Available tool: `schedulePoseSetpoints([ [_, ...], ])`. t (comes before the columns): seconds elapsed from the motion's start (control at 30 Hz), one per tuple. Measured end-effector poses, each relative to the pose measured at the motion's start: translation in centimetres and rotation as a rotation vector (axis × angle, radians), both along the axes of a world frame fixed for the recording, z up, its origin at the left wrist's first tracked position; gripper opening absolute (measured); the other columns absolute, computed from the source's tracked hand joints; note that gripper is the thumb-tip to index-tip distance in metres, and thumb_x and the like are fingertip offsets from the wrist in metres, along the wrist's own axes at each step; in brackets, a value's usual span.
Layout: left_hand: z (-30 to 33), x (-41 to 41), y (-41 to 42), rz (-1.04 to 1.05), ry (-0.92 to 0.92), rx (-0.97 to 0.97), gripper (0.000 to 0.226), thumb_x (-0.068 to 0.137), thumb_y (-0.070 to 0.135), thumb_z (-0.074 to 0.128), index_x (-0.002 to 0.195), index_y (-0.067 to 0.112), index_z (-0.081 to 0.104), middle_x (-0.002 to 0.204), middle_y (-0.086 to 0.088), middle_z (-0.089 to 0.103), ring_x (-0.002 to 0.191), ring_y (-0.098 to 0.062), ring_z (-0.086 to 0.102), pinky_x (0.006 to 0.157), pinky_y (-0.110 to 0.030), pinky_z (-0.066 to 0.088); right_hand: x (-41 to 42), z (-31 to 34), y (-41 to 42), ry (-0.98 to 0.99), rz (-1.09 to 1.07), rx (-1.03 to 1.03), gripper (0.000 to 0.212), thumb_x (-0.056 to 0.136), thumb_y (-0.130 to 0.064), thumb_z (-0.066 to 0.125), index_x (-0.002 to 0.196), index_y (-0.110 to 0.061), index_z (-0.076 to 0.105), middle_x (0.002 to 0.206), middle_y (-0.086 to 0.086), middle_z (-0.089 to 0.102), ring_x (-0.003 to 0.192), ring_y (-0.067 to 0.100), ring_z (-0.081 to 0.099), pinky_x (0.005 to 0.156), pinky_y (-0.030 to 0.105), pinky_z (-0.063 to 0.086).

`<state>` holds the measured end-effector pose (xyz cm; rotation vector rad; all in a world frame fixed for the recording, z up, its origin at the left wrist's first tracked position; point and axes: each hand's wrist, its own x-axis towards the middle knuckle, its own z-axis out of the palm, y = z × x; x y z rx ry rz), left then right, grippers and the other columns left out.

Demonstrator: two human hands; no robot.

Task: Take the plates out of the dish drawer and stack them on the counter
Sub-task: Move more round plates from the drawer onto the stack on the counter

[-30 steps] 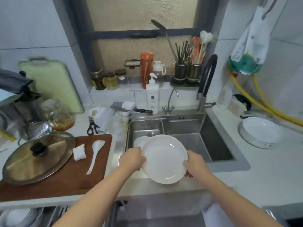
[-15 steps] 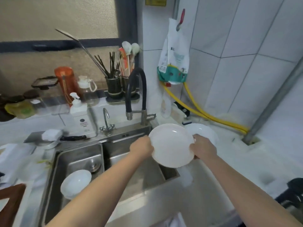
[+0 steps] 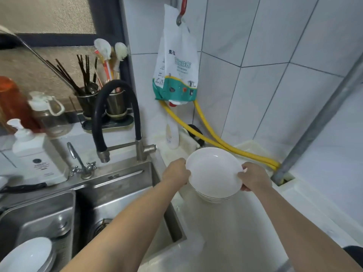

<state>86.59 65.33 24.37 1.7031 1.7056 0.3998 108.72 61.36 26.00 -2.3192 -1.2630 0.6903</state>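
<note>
A white plate (image 3: 213, 170) is held level just over a stack of white plates (image 3: 214, 199) on the white counter (image 3: 245, 228) right of the sink. My left hand (image 3: 175, 172) grips the plate's left rim and my right hand (image 3: 254, 178) grips its right rim. Only the stack's front edges show beneath the held plate; whether the plate touches the stack I cannot tell. The dish drawer is out of view.
A steel sink (image 3: 110, 203) lies to the left, with white dishes (image 3: 27, 256) in its left basin. A black hose faucet (image 3: 115, 118) rises behind it. Yellow hoses (image 3: 225, 144) and a grey pipe (image 3: 318, 122) run behind the stack. A hanging bag (image 3: 176, 65) is on the wall.
Both hands carried the plate from over the sink rightward to above the stack on the counter and lowered it flat. The view turned right with them.
</note>
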Motion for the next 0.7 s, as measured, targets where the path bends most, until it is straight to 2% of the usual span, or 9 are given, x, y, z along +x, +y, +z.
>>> schedulePoseSetpoints([
  [0.2,-2.7,3.4,2.4,-0.001,-0.075,-0.044,0.029,0.083,0.01,0.05,0.11,0.01,0.061,0.097,-0.014,0.07,0.091,-0.031,0.068,0.081,-0.046,0.058,3.0,-2.0,1.9,-0.015,-0.028,-0.041,0.021,0.087,-0.009,0.052,0.079,-0.028,0.047,0.059,0.003,0.066,0.058,0.023,0.072,0.073,0.045,0.061],
  [0.3,-3.7,4.2,3.2,-0.019,-0.044,-0.045,0.025,0.081,0.01,0.052,0.103,0.011,0.064,0.101,-0.013,0.068,0.095,-0.03,0.065,0.083,-0.045,0.057,3.8,-3.2,2.4,-0.002,-0.038,-0.064,0.019,0.087,-0.009,0.051,0.081,-0.026,0.047,0.061,0.003,0.066,0.06,0.023,0.073,0.075,0.046,0.061],
  [0.43,-4.7,4.6,4.1,-0.034,-0.002,-0.034,0.03,0.081,0.009,0.05,0.106,0.007,0.066,0.1,-0.015,0.068,0.096,-0.033,0.064,0.082,-0.047,0.057,4.0,-4.4,2.8,0.003,-0.042,-0.075,0.019,0.082,-0.008,0.05,0.081,-0.026,0.047,0.058,0.002,0.067,0.057,0.02,0.072,0.074,0.043,0.062],
  [0.7,-5.9,4.0,5.5,-0.032,0.105,-0.043,0.032,0.084,0.016,0.052,0.112,0.022,0.066,0.107,-0.005,0.068,0.099,-0.028,0.064,0.088,-0.04,0.055,3.7,-5.5,4.2,0.012,-0.013,-0.074,0.019,0.08,-0.008,0.05,0.081,-0.027,0.047,0.062,0.002,0.069,0.058,0.019,0.073,0.073,0.041,0.062],
])
